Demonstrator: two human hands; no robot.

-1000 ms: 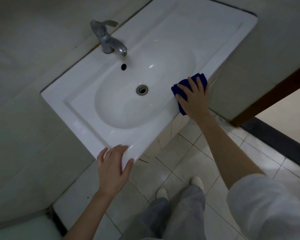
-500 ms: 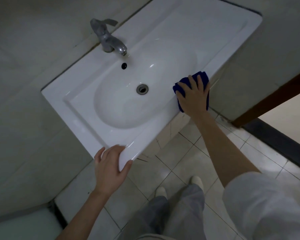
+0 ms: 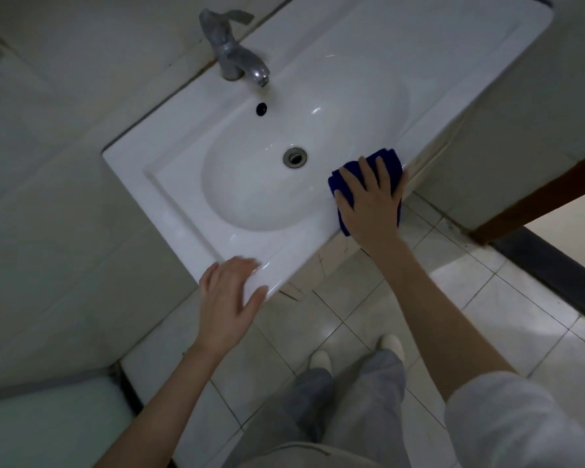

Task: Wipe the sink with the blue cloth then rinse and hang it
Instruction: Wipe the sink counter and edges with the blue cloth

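A white ceramic sink [image 3: 183,211] with an oval bowl is set against the tiled wall. Its round metal drain [image 3: 295,157] lies in the bowl's middle. The folded blue cloth [image 3: 390,159] lies on the sink's front rim, right of the bowl. My right hand [image 3: 370,204] presses flat on the cloth, fingers spread, hiding most of it. My left hand [image 3: 225,298] rests on the sink's near left corner, fingers over the rim and thumb on the front edge.
A grey metal tap [image 3: 232,52] stands at the back rim above the overflow hole [image 3: 261,108]. Pale floor tiles [image 3: 470,298] lie below, with my legs and shoes [image 3: 390,344]. A brown door frame [image 3: 537,201] and dark threshold are at the right.
My right hand with the cloth has slid a little along the front rim. My left hand has shifted slightly on the corner. The view has moved a bit.
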